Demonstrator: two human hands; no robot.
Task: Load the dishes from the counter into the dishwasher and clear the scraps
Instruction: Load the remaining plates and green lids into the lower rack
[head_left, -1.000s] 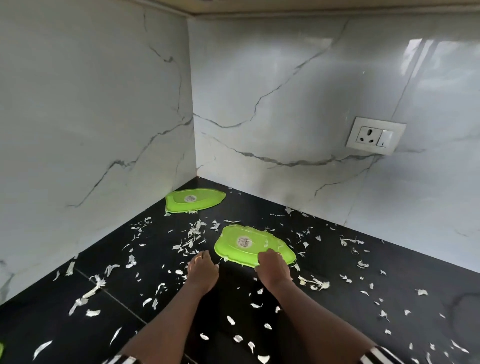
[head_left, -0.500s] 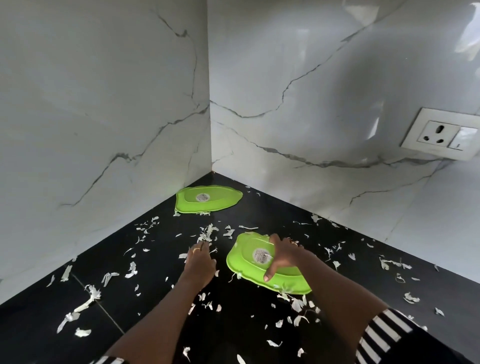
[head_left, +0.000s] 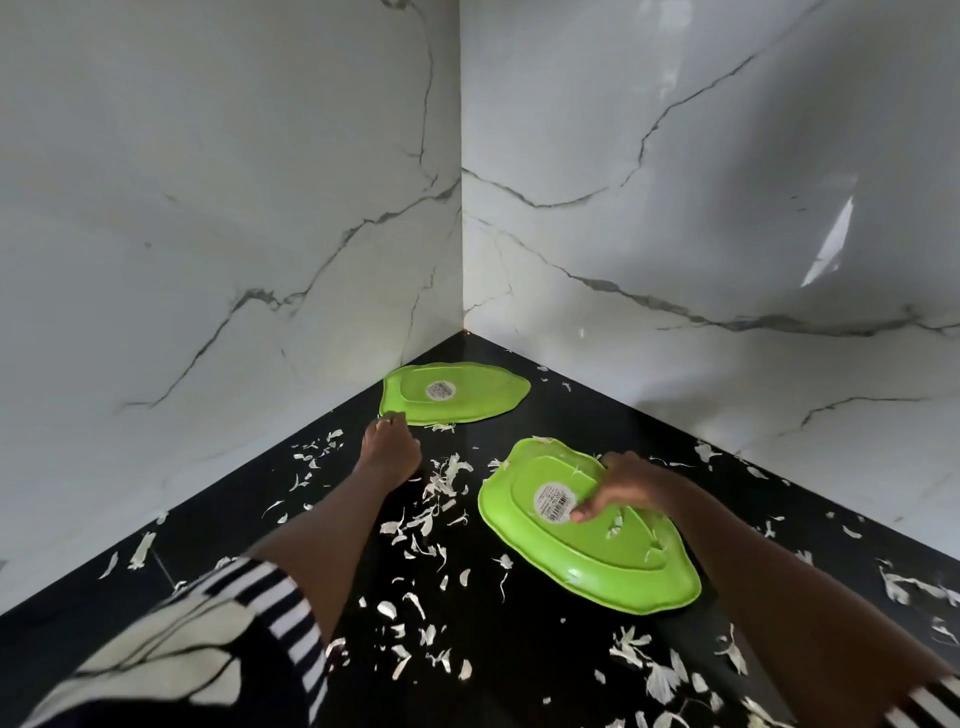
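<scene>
Two bright green leaf-shaped plates lie upside down on the black counter (head_left: 519, 649), each with a white barcode sticker on its base. The near plate (head_left: 597, 556) is tilted, its far edge raised; my right hand (head_left: 621, 486) grips that far rim, thumb pressing by the sticker. The far plate (head_left: 467, 389) lies flat in the corner. My left hand (head_left: 389, 447) reaches toward it, fingertips touching its near left edge. White vegetable scraps (head_left: 436, 499) are strewn all over the counter between and around the plates.
White marble walls (head_left: 260, 234) meet in a corner right behind the far plate. More scraps (head_left: 654, 675) lie near the front right. Striped sleeves cover both of my upper arms at the bottom of the view.
My left hand has moved forward from the scraps to the far plate's edge. My right hand has shifted its grip and tipped the near plate up. The view has swung left, and the wall socket is out of sight.
</scene>
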